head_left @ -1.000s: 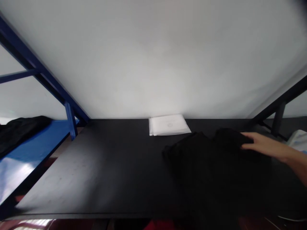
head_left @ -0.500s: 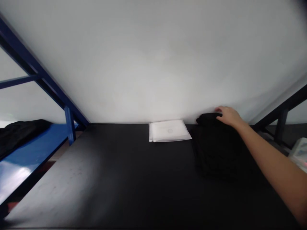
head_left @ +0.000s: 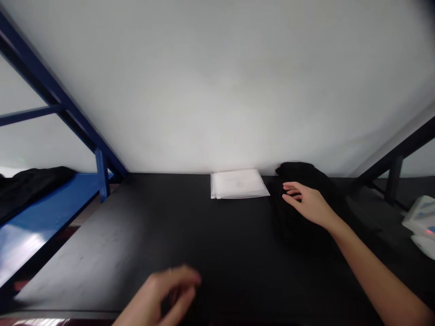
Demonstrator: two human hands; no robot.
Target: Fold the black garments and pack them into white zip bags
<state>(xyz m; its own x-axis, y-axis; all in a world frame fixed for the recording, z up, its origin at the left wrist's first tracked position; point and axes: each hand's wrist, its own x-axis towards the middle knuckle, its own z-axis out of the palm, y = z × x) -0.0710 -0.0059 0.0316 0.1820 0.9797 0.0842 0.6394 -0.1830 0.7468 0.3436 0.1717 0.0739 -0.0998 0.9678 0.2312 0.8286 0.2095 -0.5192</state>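
My right hand [head_left: 307, 201] hovers over or lightly touches a folded pile of black cloth [head_left: 299, 171] at the right of the table. Its fingers are loosely bent and a little apart, with nothing seen in them. Dark cloth against dark tabletop hides the pile's exact edges. Low in the view, my left hand [head_left: 170, 290] is over the front part of the table, blurred by motion. Thumb and forefinger there are bent with a gap between, and no object shows in it. A stack of white zip bags [head_left: 239, 184] lies by the wall, just left of the cloth.
The black tabletop [head_left: 163, 217] meets a pale wall [head_left: 217, 90]. On the left a blue frame [head_left: 68, 104] borders a blue table [head_left: 83, 185] bearing black cloth [head_left: 30, 188]. A dark frame [head_left: 394, 179] stands right, near a white device [head_left: 423, 215] with a red light.
My right hand has drawn back from the far edge of the black cloth toward me and slightly left. My left hand has come into view at the bottom.
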